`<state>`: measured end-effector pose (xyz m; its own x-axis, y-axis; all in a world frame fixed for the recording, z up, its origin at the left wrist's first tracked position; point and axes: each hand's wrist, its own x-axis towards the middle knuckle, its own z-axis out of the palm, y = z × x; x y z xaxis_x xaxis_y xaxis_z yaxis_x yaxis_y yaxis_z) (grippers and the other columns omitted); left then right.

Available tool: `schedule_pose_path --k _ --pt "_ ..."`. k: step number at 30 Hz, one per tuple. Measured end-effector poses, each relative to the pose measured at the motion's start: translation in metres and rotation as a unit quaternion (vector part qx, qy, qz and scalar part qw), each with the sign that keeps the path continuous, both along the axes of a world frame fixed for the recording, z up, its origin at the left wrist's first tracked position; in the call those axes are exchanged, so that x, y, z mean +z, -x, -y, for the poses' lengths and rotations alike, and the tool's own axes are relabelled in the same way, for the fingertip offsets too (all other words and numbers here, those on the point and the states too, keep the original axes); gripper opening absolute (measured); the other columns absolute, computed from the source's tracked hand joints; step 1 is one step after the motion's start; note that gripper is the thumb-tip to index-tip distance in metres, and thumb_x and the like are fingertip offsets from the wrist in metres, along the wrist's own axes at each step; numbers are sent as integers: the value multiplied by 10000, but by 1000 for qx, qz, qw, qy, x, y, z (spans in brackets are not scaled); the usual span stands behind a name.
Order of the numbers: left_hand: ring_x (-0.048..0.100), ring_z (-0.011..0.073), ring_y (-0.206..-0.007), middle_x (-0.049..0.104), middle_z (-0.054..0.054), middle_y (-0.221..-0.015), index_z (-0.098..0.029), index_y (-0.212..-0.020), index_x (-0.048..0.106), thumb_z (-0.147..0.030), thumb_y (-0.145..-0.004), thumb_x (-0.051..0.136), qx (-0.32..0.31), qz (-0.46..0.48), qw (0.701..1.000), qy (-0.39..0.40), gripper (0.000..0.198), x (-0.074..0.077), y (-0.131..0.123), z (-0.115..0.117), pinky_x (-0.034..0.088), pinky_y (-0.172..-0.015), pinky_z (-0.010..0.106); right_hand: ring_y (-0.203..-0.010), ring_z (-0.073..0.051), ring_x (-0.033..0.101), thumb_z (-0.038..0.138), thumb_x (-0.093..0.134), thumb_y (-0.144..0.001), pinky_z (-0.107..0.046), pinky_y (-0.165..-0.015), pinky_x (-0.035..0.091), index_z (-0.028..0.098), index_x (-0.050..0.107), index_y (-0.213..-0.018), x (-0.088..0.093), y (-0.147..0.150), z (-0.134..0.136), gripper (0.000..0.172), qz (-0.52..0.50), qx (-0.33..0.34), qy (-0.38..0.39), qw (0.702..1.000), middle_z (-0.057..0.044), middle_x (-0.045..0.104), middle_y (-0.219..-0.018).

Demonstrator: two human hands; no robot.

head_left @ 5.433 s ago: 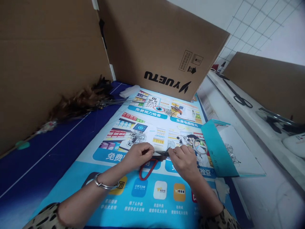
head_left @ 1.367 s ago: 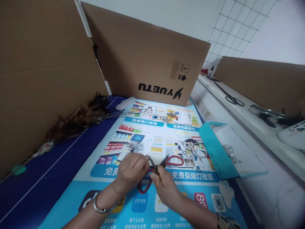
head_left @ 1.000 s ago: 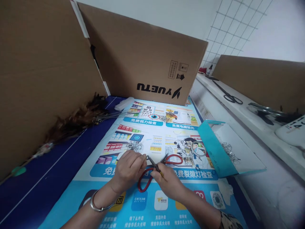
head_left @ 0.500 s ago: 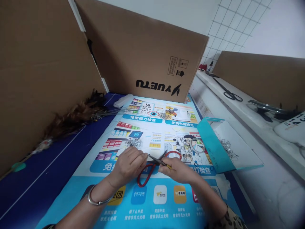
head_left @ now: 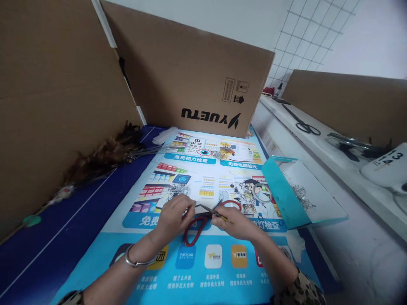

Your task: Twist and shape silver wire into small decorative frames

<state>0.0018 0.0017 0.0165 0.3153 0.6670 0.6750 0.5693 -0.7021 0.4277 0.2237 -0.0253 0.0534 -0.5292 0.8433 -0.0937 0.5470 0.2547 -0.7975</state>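
My left hand (head_left: 173, 216) is closed in a pinch on a thin item too small to make out. My right hand (head_left: 235, 222) is also pinched, on a thin dark wire with a yellowish tip that reaches toward the left hand. Both hands hover just above red-handled scissors (head_left: 199, 222), which lie open on the printed blue poster (head_left: 203, 267). A silver bangle sits on my left wrist. A small heap of wire hooks (head_left: 178, 190) lies just beyond my left hand.
Brown feathers (head_left: 101, 156) lie along the left cardboard wall. A cardboard box (head_left: 190, 80) stands at the back. A tape ring (head_left: 262, 192) and a teal-edged paper bag (head_left: 295, 195) with wire pieces lie to the right. Black scissors (head_left: 302, 125) rest on the white ledge.
The hands first worked close together over the scissors. My right hand has since drawn slightly right with the thin wire, and the view has shifted a little.
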Motion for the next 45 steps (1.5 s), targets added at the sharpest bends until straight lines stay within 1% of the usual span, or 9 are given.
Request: schedule_pose_path --k 3,4,6,10,16,25,30,36,45 --pt "498 127 -592 527 -4 -638 -178 -723 514 -184 -843 446 47 116 978 166 138 3 -3 1 411 -558 244 -581 -93 410 487 395 -862 -188 -488 287 171 484 -757 -10 6 0 345 -26 -38 14 999 26 438 -654" --pt "494 124 -586 522 -10 -634 -179 -721 510 -205 -852 440 51 143 968 199 151 4 -4 1 410 -553 238 -581 -90 399 489 386 -866 -188 -489 283 169 482 -767 -12 7 0 349 -32 -50 18 998 28 424 -653" --pt "500 124 -599 527 -12 -640 -180 -726 515 -226 -854 445 44 170 958 227 153 5 -5 2 415 -562 234 -575 -85 379 491 373 -872 -190 -495 280 166 473 -774 -17 10 0 354 -42 -66 25 997 33 402 -649" --pt "534 136 -676 568 8 -719 -178 -786 546 -206 -844 466 19 167 965 199 103 4 -8 6 433 -639 256 -573 -79 350 492 384 -867 -193 -510 279 173 423 -720 -22 19 4 353 -58 -67 35 995 42 378 -645" --pt "550 148 -735 584 30 -769 -177 -842 569 -173 -841 473 27 148 978 141 96 0 -9 9 442 -685 277 -560 -77 331 433 368 -887 -193 -483 247 179 393 -710 -21 32 14 311 -79 -69 43 994 44 358 -625" --pt "562 154 -760 590 38 -788 -178 -836 568 -168 -843 470 20 137 980 140 99 -2 -11 10 452 -698 283 -563 -86 363 380 381 -890 -199 -495 256 185 406 -729 -20 34 17 255 -58 -97 3 994 35 414 -641" --pt "565 155 -756 591 40 -781 -178 -844 571 -170 -848 466 15 132 981 138 105 -4 -11 10 455 -694 288 -548 -89 353 396 368 -894 -203 -489 256 188 423 -743 -20 34 17 263 -55 -100 7 993 33 423 -644" --pt "576 163 -766 607 47 -787 -178 -841 569 -174 -842 474 31 135 983 118 95 -4 -11 10 466 -705 297 -554 -98 375 426 360 -892 -206 -488 263 189 460 -779 -22 33 18 281 -52 -109 3 993 24 447 -660" --pt "576 156 -749 603 43 -778 -176 -834 569 -168 -836 486 42 125 985 109 84 -2 -13 10 469 -690 285 -554 -94 352 439 354 -892 -206 -491 256 194 394 -719 -24 33 19 303 -56 -110 2 992 32 415 -645"
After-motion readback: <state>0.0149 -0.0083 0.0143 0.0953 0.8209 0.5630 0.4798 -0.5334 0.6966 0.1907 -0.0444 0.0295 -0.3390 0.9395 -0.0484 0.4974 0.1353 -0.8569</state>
